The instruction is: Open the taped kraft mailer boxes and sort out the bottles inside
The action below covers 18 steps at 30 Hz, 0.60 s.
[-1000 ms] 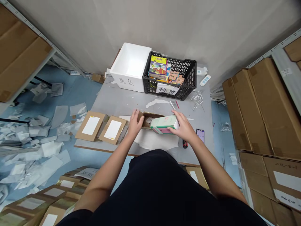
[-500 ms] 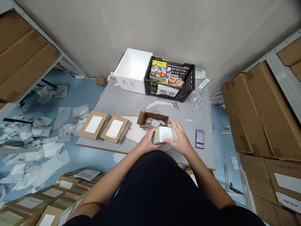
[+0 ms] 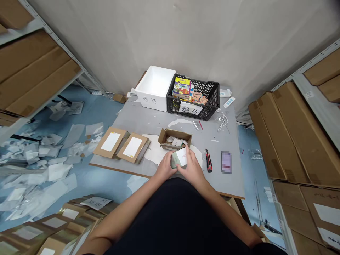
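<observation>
- I have the left hand (image 3: 166,168) and the right hand (image 3: 192,169) closed around a small white-and-green box (image 3: 179,158), one on each side, with the fingers wrapped over its edges.
- The box is held just above the near part of the grey worktop (image 3: 159,122), close to the body, and tilted with its white face up and turned toward the right hand.
- Just beyond the hands, an open cardboard carton (image 3: 174,136) sits on a torn sheet of white paper (image 3: 156,153); crumpled packing and small items lie inside it.
- To the right of the hands lie a red-and-black utility knife (image 3: 208,160) and, further over, a phone (image 3: 226,162) with a blurred screen.
- To the left of the carton are two flat cardboard mailers (image 3: 120,145) with white labels, side by side.
- At the far edge, a white foam box (image 3: 152,102) stands touching a black plastic crate (image 3: 207,114) filled with colourful booklets (image 3: 182,87).
- Paper scraps (image 3: 39,166) litter the blue floor.
</observation>
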Each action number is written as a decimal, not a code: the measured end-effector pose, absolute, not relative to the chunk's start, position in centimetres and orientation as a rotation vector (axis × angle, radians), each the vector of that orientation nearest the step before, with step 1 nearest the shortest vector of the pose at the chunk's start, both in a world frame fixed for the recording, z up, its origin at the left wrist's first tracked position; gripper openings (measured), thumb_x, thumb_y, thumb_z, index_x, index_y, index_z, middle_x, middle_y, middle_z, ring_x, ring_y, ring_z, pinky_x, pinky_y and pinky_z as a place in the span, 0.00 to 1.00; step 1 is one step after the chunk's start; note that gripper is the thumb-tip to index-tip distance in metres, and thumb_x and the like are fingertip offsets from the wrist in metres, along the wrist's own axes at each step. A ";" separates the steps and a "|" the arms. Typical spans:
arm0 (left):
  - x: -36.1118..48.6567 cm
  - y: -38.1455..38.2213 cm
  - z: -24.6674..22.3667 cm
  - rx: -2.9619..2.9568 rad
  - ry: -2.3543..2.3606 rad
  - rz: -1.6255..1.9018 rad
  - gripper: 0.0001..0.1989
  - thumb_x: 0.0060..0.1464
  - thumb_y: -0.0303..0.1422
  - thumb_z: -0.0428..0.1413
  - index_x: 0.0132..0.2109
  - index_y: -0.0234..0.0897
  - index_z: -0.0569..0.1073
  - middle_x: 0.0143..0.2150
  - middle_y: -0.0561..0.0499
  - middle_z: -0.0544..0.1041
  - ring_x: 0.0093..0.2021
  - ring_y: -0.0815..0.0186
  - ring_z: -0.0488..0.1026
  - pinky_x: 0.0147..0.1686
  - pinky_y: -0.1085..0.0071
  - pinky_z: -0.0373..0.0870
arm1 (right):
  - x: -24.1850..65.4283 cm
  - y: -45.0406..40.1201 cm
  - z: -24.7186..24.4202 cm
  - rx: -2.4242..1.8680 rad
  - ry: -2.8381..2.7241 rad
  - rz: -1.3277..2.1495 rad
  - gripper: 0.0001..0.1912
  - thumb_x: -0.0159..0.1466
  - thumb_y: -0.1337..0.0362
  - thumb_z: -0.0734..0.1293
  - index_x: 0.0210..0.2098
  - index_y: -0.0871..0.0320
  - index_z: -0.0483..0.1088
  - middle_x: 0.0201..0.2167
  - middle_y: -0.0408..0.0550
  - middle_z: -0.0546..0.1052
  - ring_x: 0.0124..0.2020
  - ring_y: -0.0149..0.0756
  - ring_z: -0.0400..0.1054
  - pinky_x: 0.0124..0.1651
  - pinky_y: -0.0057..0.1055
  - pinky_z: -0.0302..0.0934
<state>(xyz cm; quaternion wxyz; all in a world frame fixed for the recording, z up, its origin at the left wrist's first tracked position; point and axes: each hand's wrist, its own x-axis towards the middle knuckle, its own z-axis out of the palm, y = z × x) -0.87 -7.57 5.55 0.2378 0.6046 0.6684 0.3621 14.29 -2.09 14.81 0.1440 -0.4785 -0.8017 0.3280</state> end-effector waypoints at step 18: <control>-3.7 -7.6 1.3 1.501 1.538 0.933 0.37 0.41 0.28 0.64 0.59 0.38 0.61 0.57 0.42 0.69 0.56 0.54 0.68 0.55 0.57 0.66 | 15.7 1.0 6.6 -0.771 -2.738 1.102 0.50 0.55 0.77 0.61 0.71 0.47 0.38 0.65 0.54 0.55 0.65 0.45 0.53 0.63 0.42 0.53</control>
